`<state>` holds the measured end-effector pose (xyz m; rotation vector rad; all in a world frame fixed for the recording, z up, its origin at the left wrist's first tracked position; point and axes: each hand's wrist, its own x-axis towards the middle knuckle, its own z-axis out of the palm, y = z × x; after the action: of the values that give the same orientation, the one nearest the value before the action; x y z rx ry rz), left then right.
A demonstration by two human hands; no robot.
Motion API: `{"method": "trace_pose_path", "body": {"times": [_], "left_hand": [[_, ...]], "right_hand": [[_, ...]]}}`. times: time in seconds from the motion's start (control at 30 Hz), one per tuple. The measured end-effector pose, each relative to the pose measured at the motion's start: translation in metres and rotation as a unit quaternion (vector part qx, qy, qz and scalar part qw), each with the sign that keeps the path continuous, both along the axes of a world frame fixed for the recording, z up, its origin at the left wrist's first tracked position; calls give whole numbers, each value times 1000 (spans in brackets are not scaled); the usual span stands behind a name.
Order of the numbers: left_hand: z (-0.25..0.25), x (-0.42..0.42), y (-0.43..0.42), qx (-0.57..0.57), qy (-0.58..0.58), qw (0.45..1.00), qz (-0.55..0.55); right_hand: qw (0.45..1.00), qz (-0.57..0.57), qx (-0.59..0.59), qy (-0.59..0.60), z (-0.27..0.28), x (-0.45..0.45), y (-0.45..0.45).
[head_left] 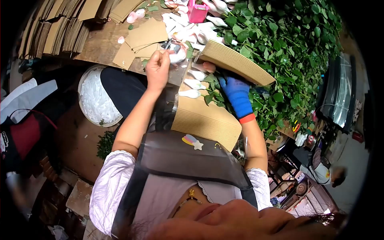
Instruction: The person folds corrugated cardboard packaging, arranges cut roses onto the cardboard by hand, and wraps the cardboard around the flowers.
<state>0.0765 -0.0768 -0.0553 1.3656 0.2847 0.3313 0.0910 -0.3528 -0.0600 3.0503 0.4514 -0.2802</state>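
Observation:
My left hand [157,69] is bare and closed, with its fingertips pinched together beside a small dark tool [173,47] at the table's edge. Whatever lies between those fingertips is too small to make out. In a blue glove, my right hand [237,93] grips the raised flap of a corrugated cardboard sheet [238,62], its fingertips hidden beneath. The sheet's lower half [204,122] rests against my apron. Between the two halves lie roses in white net sleeves [194,84], their heads towards the left and their leafy stems [216,94] running under my glove.
A large heap of leafy stems [276,48] covers the right side. Cardboard pieces [146,36] and stacked cardboard [64,32] lie at the upper left. A pink container [197,12] stands among netted flower heads. Below the table is a round tub of white pieces [96,98].

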Motion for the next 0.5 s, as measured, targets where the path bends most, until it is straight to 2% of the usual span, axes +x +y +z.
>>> {"method": "trace_pose_path", "body": {"times": [0.07, 0.1, 0.13, 0.2, 0.23, 0.33, 0.47, 0.5], "left_hand": [[-26, -6, 24, 117, 77, 981, -135], [-40, -4, 19, 184, 101, 965, -155], [-23, -1, 10, 274, 91, 943, -163], [-22, 6, -5, 299, 160, 913, -225], [-22, 9, -12, 309, 195, 896, -254], [-21, 15, -23, 336, 188, 882, -271], [-41, 11, -23, 232, 117, 942, -213], [-44, 11, -19, 170, 122, 963, -172]], "right_hand": [[997, -21, 36, 64, 5, 3, 2], [998, -17, 27, 57, 6, 3, 4], [998, -15, 17, 50, 6, 3, 6], [1000, -6, -5, 15, 7, 0, 8], [1000, 3, -19, -14, 5, -2, 9], [997, 11, -44, -63, -3, -4, 11], [998, 1, -42, -47, -3, -5, 11], [998, -7, -47, -28, -1, -4, 12]]}}
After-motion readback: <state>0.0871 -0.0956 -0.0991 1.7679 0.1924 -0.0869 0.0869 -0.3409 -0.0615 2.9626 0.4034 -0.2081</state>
